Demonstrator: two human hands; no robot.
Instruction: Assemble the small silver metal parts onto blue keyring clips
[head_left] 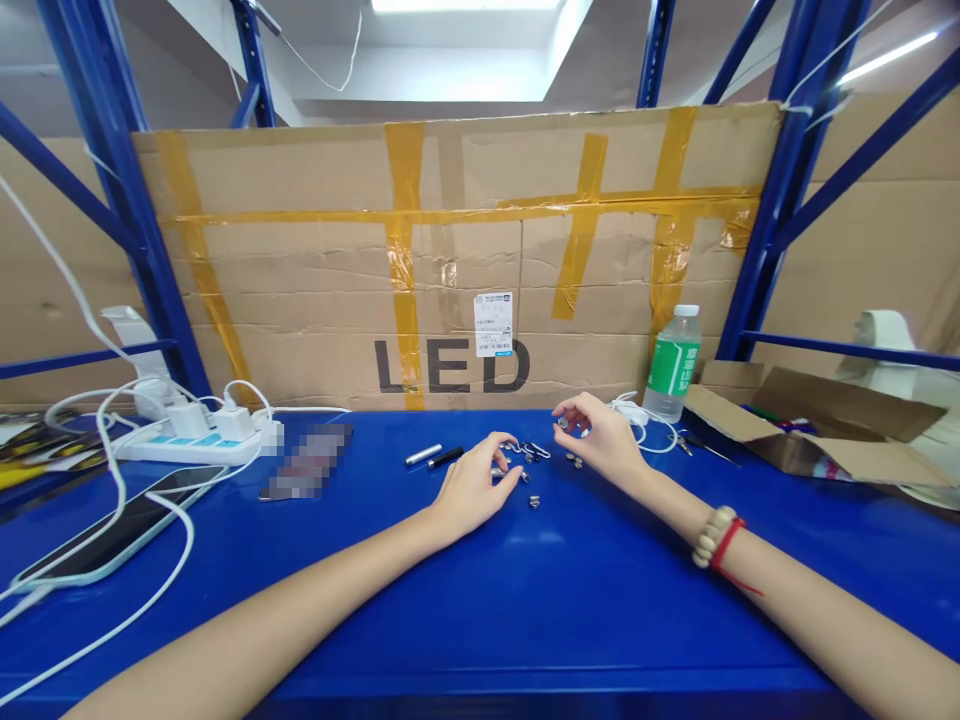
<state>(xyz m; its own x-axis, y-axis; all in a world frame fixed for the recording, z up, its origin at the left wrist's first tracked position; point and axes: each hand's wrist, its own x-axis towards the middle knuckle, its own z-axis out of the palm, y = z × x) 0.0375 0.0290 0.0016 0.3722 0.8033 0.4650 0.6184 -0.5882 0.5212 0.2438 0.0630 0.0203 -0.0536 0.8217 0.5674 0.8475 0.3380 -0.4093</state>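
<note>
Left hand (474, 487): fingertips closed on a small metal part (498, 472), pinned to the blue bench (525, 620) | right hand (600, 440): pinches another part (563, 423) (probably a cap), raised clear | loose metal pieces (534, 500) between both, within reach.

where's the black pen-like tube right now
In the head view the black tube lies on the blue table, left of the left hand, beside a silver tube.

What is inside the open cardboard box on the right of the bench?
In the open cardboard box, only slivers of blue and green items show past its raised flap; the flap and walls hide the rest.
</note>
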